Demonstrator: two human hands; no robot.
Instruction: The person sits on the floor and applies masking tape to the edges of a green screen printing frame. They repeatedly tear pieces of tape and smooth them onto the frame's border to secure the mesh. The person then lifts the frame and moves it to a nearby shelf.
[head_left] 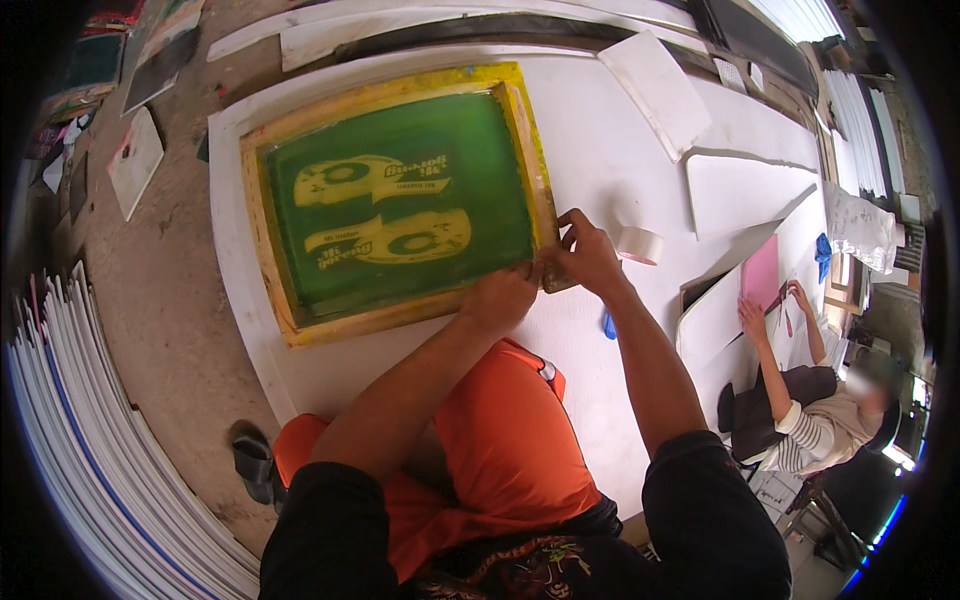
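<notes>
A screen printing frame with yellow-stained wooden bars lies in front of me on a white board. Its green mesh carries two pale yellow oval designs with lettering. My left hand is closed at the near right corner, fingers curled against the bar. Beside it, my right hand bends its fingers in a pinch at the right bar's lower end. A small brownish piece shows under those fingers; its kind is unclear. Just right of that hand, a roll of tape lies on its side.
A small blue item lies by my right forearm. Loose white boards rest toward the far right. Another person sits at right, hands at a pink sheet. Stacked sheets stand at left, near a black sandal.
</notes>
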